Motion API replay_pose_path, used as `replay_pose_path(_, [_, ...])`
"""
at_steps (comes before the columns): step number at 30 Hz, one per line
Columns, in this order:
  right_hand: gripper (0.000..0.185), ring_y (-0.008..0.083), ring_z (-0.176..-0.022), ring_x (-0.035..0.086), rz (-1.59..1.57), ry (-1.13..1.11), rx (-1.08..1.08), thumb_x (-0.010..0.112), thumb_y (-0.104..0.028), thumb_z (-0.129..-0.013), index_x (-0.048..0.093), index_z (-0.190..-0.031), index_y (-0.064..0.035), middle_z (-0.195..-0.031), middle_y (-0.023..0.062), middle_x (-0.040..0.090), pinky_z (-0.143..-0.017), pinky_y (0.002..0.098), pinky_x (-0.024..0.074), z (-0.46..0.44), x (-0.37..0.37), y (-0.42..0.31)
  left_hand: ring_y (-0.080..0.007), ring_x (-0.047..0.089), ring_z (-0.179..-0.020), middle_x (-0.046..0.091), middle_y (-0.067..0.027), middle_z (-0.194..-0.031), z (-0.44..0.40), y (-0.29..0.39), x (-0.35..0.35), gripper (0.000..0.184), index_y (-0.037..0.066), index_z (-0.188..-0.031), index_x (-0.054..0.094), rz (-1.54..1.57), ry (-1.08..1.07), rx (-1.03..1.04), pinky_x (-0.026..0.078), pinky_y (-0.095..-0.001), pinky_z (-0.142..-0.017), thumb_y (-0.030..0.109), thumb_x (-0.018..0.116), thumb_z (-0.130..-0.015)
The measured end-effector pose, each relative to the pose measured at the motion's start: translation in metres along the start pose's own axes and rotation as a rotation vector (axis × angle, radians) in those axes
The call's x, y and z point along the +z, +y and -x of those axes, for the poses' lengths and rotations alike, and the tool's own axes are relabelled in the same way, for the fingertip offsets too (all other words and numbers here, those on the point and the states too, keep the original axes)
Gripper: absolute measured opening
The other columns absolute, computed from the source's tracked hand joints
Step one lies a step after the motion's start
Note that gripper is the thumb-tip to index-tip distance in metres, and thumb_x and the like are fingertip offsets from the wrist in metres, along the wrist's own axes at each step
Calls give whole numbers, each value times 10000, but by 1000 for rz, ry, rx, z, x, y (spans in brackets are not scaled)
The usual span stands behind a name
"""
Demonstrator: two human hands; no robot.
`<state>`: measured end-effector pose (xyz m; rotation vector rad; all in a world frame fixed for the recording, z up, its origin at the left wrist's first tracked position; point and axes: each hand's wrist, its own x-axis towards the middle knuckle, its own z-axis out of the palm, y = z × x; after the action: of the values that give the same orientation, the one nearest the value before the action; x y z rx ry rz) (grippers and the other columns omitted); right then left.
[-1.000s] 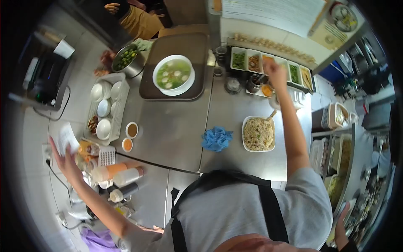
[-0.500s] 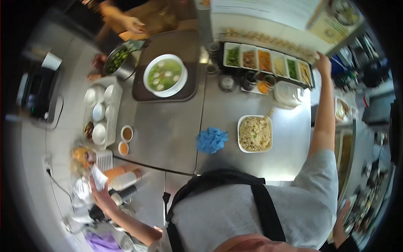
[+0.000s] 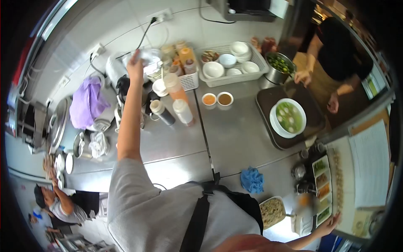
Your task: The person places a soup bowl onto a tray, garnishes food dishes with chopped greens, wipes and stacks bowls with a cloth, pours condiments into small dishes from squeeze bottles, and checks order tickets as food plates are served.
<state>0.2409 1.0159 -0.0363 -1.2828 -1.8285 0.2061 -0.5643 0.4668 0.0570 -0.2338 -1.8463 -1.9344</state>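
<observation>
Your left hand [image 3: 135, 66] is out at the far left, arm stretched over the tabletop [image 3: 184, 161], right beside a pale, shiny bundle [image 3: 152, 62]; whether that grip is spread or pinching anything, you can't tell from here. Over to the near right, your right hand [image 3: 327, 227] is at the near end of the topping tubs [image 3: 322, 185], fingers towards them, and its grip is too small to read as well; touching or just short, you can't say.

To the right of your left arm stand the squeeze bottles [image 3: 183, 111], then two sauce cups [image 3: 225, 99], side by side. Behind those cups, the basket [image 3: 263, 71] holds white bowls. Right of that, the soup [image 3: 288, 118] sits on a brown tray [image 3: 265, 98], with a co-worker's hand [image 3: 303, 77] at the tray's far edge. Nearer you, a blue cloth [image 3: 252, 180] lies crumpled, and the rice [image 3: 272, 211] is just beyond your apron.
</observation>
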Motion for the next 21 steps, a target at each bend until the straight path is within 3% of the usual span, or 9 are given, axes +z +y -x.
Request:
replay_pose_path(1, [388,199,-1074,577,-19,-4,-15,545,-135,-969,515,-1346,-51,-1285,108,575,-872,297,482,5,6,-20,-49,521,-634,630,-17,-841,-29,-16,-10,511,45,-1270,601,9,146,164,452,-214,-581,-71,510,-781])
replay_pose_path(4, [374,192,-995,588,-30,-25,-47,543,-108,-962,529,-1332,-53,-1285,102,570,-845,298,485,9,19,-63,-57,535,-638,659,-40,-885,-69,-22,-19,448,68,-1258,616,-71,228,124,490,-233,-571,-32,552,-826])
replay_pose_path(8, [362,203,-973,592,-16,-70,-55,537,-79,-955,539,-1315,-43,-1285,94,575,-832,318,488,2,30,-82,-144,662,-726,690,-100,-918,-92,-60,3,354,68,-1223,640,-187,-502,-189,567,-287,-639,98,608,-871])
replay_pose_path(10, [360,199,-972,592,-24,-69,-27,540,-83,-956,540,-1314,-49,-1286,95,575,-829,315,488,-1,40,-82,-175,680,-659,702,-146,-863,-109,-81,11,392,51,-1229,628,-626,-389,12,552,-310,-610,133,640,-847])
replay_pose_path(12, [369,184,-944,580,-49,-95,-68,543,-102,-959,530,-1324,-52,-1284,98,563,-810,298,489,7,44,-123,-198,681,-592,705,-182,-827,-133,-94,7,385,55,-1197,647,-638,-67,102,539,-330,-597,161,644,-827])
replay_pose_path(14, [372,171,-921,579,-70,-113,-65,547,-106,-958,528,-1327,-58,-1285,91,564,-785,284,491,15,52,-145,-256,703,-679,710,-192,-883,-167,-129,-2,345,90,-1153,679,-475,40,56,544,-361,-661,204,637,-830])
replay_pose_path(15, [370,164,-913,584,-79,-130,-49,549,-100,-956,531,-1324,-63,-1286,81,571,-770,278,493,17,56,-144,-307,698,-781,707,-183,-912,-178,-142,-10,322,103,-1103,705,-871,136,290,535,-396,-740,278,635,-842])
replay_pose_path(18, [358,137,-857,581,-57,-144,-65,539,-73,-953,539,-1311,-67,-1287,64,580,-715,263,498,25,64,-155,-338,680,-860,697,-179,-932,-153,-110,0,334,90,-997,738,-929,124,90,525,-423,-769,365,611,-856])
replay_pose_path(21, [363,112,-814,571,-63,-150,-93,532,-31,-941,544,-1303,-61,-1276,63,579,-692,252,503,26,69,-173,-332,681,-814,701,-165,-847,-148,-125,1,331,107,-977,745,-868,229,106,516,-412,-815,382,613,-851])
